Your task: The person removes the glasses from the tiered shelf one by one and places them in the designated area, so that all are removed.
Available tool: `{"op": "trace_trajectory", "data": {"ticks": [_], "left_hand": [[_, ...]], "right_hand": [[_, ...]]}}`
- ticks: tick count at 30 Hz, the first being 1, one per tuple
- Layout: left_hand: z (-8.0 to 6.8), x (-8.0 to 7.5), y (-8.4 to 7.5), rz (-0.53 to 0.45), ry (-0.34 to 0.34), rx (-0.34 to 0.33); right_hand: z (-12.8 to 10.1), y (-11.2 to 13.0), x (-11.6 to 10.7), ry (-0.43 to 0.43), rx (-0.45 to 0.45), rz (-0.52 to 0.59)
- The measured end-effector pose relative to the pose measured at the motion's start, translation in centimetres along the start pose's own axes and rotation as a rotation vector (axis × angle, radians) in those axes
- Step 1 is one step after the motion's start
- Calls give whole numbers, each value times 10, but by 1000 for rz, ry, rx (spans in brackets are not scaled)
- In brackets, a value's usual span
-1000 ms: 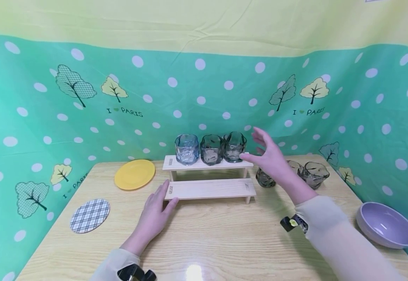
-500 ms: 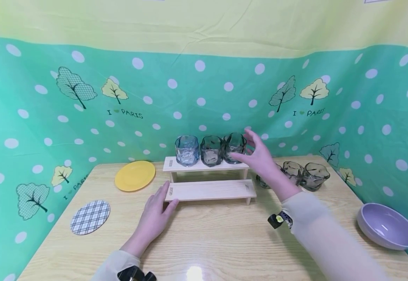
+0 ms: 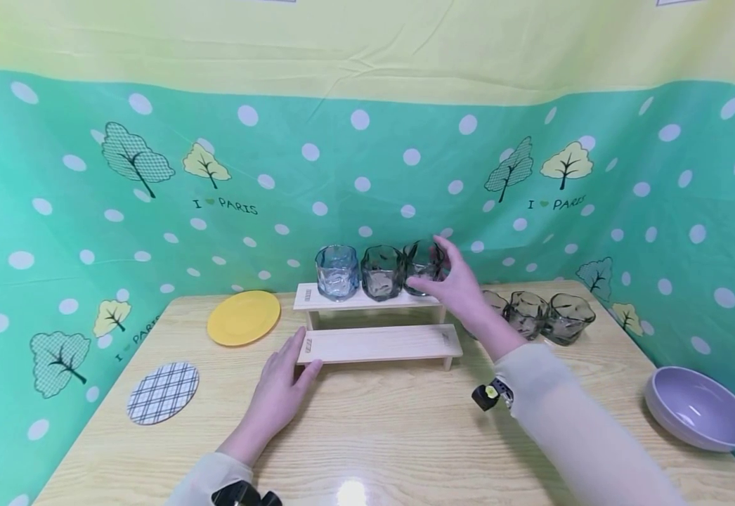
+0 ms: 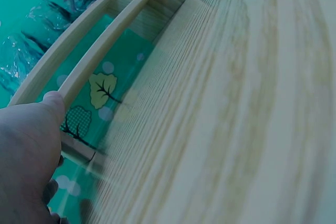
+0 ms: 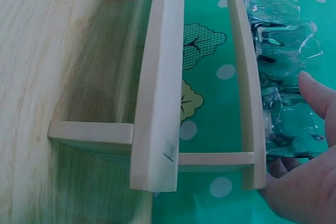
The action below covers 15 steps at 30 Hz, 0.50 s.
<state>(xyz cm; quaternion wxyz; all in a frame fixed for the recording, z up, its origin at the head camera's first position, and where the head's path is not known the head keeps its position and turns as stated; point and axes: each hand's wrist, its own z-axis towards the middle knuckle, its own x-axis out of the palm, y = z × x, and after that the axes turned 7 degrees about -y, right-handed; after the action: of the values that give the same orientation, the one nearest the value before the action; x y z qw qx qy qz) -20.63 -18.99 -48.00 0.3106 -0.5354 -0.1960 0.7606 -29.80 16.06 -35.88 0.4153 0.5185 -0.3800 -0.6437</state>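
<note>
A two-step wooden rack [image 3: 376,342] stands mid-table. Along its upper step sit a bluish glass [image 3: 337,273], a grey glass [image 3: 381,273] and another grey glass [image 3: 419,261] at the right end. My right hand [image 3: 459,284] holds that right-end glass, thumb in front and fingers round its far side; the right wrist view shows the hand [image 5: 310,166] beside the glass [image 5: 291,121]. With my left hand [image 3: 277,386] I hold the left end of the lower step. In the left wrist view its thumb [image 4: 54,103] presses the step's edge, and the other fingers are partly hidden.
Several grey glasses [image 3: 568,318] stand on the table right of the rack, partly behind my right forearm. A purple bowl [image 3: 699,411] sits at the right edge. To the left lie a yellow plate [image 3: 244,318] and a checked round mat [image 3: 163,393]. A patterned cloth hangs behind.
My right hand has moved left onto the right-end glass, and its fingers and thumb have closed round it. The left hand stays at the rack's end.
</note>
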Motion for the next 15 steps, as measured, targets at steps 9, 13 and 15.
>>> {"op": "trace_trajectory", "data": {"ticks": [9, 13, 15], "left_hand": [[-1, -1, -1, 6, -3, -3], [-1, -1, -2, 6, -1, -4], [-1, -1, -2, 5, 1, -6]], "right_hand": [[3, -4, 5, -17, -4, 20], [2, -3, 6, -11, 2, 31], [2, -4, 6, -10, -1, 39]]}}
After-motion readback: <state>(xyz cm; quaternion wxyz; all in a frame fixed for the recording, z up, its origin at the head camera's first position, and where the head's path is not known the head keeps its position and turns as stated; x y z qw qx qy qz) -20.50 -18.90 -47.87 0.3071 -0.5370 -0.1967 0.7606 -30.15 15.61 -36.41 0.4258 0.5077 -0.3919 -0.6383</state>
